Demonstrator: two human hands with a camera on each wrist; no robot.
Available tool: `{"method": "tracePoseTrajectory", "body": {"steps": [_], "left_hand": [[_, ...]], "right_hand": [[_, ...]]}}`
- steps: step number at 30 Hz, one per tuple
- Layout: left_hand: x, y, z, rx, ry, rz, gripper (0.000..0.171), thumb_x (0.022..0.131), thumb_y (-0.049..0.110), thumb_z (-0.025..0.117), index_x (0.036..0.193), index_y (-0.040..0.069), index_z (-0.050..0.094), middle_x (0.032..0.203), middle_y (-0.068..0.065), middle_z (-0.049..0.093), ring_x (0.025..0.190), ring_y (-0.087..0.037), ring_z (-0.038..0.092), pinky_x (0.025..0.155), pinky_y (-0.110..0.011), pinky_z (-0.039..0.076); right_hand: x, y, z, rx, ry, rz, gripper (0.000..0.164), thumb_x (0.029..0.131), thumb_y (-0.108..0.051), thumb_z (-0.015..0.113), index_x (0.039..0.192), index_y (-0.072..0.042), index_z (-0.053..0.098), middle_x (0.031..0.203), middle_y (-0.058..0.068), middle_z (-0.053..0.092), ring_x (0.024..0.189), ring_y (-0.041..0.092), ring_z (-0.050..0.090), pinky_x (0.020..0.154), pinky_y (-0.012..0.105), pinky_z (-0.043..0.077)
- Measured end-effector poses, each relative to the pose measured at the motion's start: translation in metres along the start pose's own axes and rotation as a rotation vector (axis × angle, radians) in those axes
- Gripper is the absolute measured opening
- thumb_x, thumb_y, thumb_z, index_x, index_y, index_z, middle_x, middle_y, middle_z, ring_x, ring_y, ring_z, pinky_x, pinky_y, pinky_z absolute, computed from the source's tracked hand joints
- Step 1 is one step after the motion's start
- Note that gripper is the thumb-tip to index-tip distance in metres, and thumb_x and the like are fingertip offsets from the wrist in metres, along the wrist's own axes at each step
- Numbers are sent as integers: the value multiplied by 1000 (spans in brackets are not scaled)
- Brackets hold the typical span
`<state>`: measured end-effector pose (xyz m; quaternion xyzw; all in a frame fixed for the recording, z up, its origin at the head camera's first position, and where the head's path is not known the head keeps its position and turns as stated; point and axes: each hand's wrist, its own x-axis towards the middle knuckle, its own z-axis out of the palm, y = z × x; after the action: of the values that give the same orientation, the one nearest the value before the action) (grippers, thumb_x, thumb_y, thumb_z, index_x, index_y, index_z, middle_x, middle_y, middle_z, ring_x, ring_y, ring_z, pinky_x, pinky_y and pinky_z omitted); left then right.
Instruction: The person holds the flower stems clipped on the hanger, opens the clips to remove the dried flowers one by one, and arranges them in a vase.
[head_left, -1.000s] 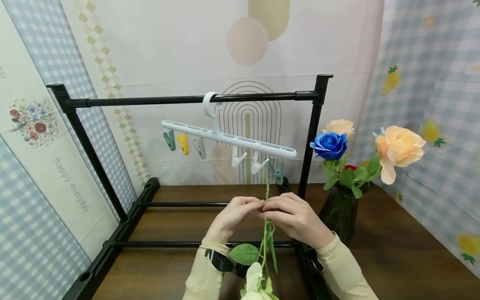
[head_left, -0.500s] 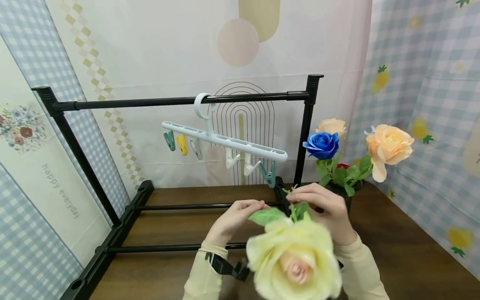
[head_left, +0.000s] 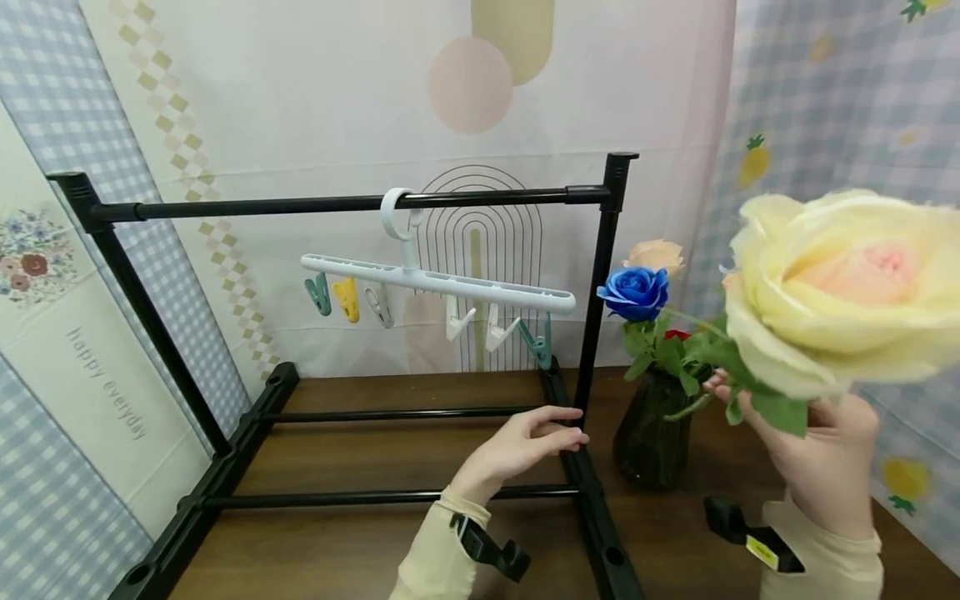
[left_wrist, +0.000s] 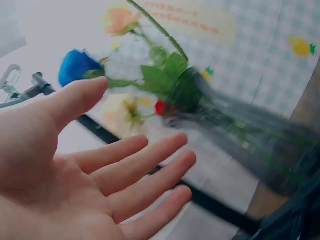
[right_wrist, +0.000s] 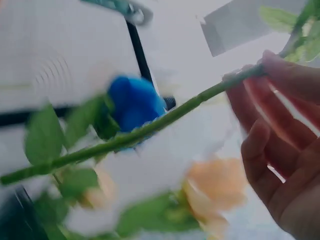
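Note:
A pale yellow artificial rose (head_left: 840, 308) hangs at the right of the head view, its bloom large and close to the camera. My right hand (head_left: 832, 471) is under the bloom; in the right wrist view, its thumb and fingers pinch the green stem (right_wrist: 165, 120), whose cut end points left. The stem passes in front of the dark glass vase (head_left: 652, 437) that holds a blue rose (head_left: 636, 293), a red bloom and peach roses. My left hand (head_left: 513, 454) holds nothing; its fingers are extended beside the right post of the black rack (head_left: 596, 317).
A pale blue hanger (head_left: 442, 281) hooks over the rack's top bar (head_left: 292, 202). Green, yellow, grey and white clips hang along it. Two lower rods (head_left: 375, 498) cross between the rack's feet on the brown table (head_left: 352, 554). Patterned cloth surrounds the back and sides.
The yellow rose swings up from the bottom to the right with my right hand. My left hand lets go of the stem and drifts right and down. The hanger has turned slightly.

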<state>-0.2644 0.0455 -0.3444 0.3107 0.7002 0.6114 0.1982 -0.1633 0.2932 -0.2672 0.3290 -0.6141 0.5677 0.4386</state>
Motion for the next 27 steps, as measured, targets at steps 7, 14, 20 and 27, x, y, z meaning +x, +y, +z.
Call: {"method": "tracePoseTrajectory", "body": {"steps": [7, 14, 20, 27], "left_hand": [[25, -2, 24, -93, -51, -5, 50, 97, 23, 59, 144, 24, 44, 132, -9, 63, 114, -19, 65, 97, -32, 50], [54, -18, 48, -145, 73, -23, 64, 91, 30, 68, 147, 31, 38, 142, -5, 54, 128, -18, 54, 109, -44, 41], [74, -29, 68, -163, 203, -59, 73, 84, 34, 75, 146, 38, 36, 148, 1, 46, 139, -22, 43, 110, -50, 39], [100, -20, 81, -180, 277, -70, 82, 78, 35, 80, 144, 47, 33, 155, 7, 35, 145, -25, 31, 108, -53, 39]], "right_hand": [[5, -5, -18, -562, 218, -82, 13, 79, 9, 72, 92, 12, 73, 93, -20, 71, 78, -7, 61, 77, 10, 44], [11, 7, -8, -594, 513, -196, 21, 80, -4, 76, 78, 16, 71, 82, -22, 69, 71, -12, 56, 75, 9, 41], [11, 17, 3, -633, 617, -201, 25, 77, -1, 58, 64, 20, 62, 68, -28, 57, 66, -16, 50, 72, 7, 38], [15, 31, 2, -537, 511, -214, 19, 81, -3, 72, 80, 16, 72, 79, -21, 68, 71, -11, 59, 74, 10, 44]]}}
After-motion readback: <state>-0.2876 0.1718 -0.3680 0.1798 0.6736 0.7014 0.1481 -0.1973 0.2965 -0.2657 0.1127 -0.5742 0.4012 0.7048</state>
